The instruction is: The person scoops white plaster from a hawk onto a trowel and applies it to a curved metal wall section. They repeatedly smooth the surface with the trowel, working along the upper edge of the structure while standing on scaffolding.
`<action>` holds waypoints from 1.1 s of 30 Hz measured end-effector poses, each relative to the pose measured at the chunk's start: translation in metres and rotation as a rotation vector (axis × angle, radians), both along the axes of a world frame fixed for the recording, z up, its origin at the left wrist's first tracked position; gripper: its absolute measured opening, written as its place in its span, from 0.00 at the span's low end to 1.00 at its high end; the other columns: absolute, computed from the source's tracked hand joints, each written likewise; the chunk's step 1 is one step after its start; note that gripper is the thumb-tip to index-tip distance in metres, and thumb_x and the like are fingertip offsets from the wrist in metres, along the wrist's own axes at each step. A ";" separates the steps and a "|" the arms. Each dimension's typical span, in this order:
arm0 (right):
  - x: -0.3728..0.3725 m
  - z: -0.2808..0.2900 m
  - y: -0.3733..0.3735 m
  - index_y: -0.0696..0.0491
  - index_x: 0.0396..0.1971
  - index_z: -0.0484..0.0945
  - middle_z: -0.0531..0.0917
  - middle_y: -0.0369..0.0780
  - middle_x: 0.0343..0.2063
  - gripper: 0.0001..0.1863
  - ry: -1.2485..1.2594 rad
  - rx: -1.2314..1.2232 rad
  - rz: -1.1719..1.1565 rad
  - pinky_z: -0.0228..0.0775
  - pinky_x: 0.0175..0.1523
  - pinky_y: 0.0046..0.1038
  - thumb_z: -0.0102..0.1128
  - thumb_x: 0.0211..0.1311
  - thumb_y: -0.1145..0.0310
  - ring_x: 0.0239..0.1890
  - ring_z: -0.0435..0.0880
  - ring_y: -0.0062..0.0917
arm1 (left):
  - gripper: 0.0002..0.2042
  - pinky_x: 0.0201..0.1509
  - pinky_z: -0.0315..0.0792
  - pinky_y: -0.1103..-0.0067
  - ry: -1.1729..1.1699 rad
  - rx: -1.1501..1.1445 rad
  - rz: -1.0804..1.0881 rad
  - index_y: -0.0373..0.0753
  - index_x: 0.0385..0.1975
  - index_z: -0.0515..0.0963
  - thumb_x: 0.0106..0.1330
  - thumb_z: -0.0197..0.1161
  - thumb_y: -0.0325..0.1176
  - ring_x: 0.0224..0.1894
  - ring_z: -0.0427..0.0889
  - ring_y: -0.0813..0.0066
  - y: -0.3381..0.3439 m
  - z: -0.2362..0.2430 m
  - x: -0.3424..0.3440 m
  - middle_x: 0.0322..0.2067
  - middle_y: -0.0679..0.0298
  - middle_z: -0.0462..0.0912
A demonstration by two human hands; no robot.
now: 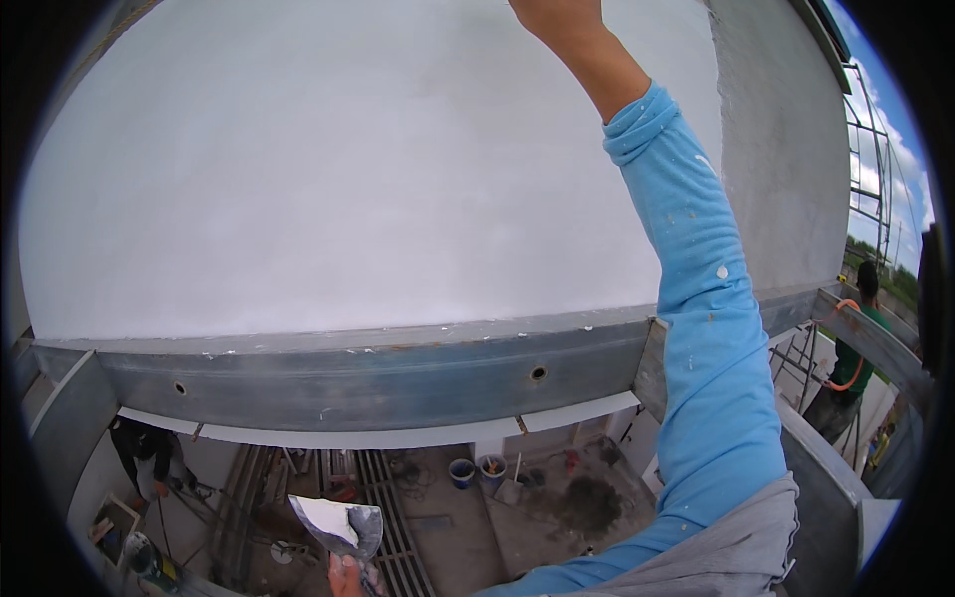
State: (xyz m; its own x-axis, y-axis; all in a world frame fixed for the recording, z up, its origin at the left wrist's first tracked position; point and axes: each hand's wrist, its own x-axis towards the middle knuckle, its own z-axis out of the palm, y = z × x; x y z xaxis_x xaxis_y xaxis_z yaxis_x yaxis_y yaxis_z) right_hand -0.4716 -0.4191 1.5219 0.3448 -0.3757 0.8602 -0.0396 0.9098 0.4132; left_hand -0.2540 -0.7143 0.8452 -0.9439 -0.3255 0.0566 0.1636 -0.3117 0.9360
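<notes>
My left hand (pixel 345 577) grips a putty knife (pixel 368 532) low in the view, its broad blade tilted upward. White putty (pixel 328 518) lies across that blade. My right arm, in a paint-flecked blue sleeve (pixel 701 259), stretches up along the wall. At the top edge only the wrist side of my right hand (pixel 557 14) shows; its fingers, and anything in them, are out of frame. Before me stands a wall coated smooth and white (pixel 378 169), with a bare grey strip (pixel 781 169) at its right side.
A grey metal beam (pixel 348 383) with round holes crosses below the wall. Far beneath are buckets (pixel 462 473), long metal bars (pixel 383 497) and a person (pixel 149 453). At right, another person in green (pixel 846 368) stands near an orange hose (pixel 858 363) and scaffolding (pixel 875 159).
</notes>
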 end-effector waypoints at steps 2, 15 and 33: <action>0.037 0.021 0.090 0.59 0.33 0.83 0.83 0.55 0.34 0.13 -0.047 -0.216 0.069 0.76 0.45 0.45 0.51 0.62 0.68 0.38 0.84 0.46 | 0.08 0.13 0.61 0.82 -0.011 0.009 -0.039 0.48 0.36 0.66 0.75 0.50 0.42 0.13 0.66 0.81 -0.002 0.003 0.003 0.17 0.69 0.69; -0.003 0.039 0.385 0.59 0.41 0.82 0.83 0.48 0.43 0.19 -0.555 -0.928 0.015 0.77 0.37 0.36 0.51 0.58 0.61 0.42 0.83 0.40 | 0.08 0.17 0.65 0.82 0.012 -0.068 -0.088 0.47 0.41 0.67 0.75 0.50 0.43 0.17 0.69 0.79 0.027 0.004 -0.020 0.20 0.68 0.70; -0.010 0.005 0.079 0.50 0.53 0.78 0.82 0.49 0.47 0.26 -0.289 -0.509 -0.197 0.73 0.52 0.43 0.53 0.64 0.47 0.51 0.79 0.42 | 0.08 0.15 0.61 0.85 0.029 -0.045 -0.114 0.46 0.40 0.67 0.75 0.49 0.43 0.16 0.67 0.82 0.016 0.029 -0.005 0.18 0.70 0.68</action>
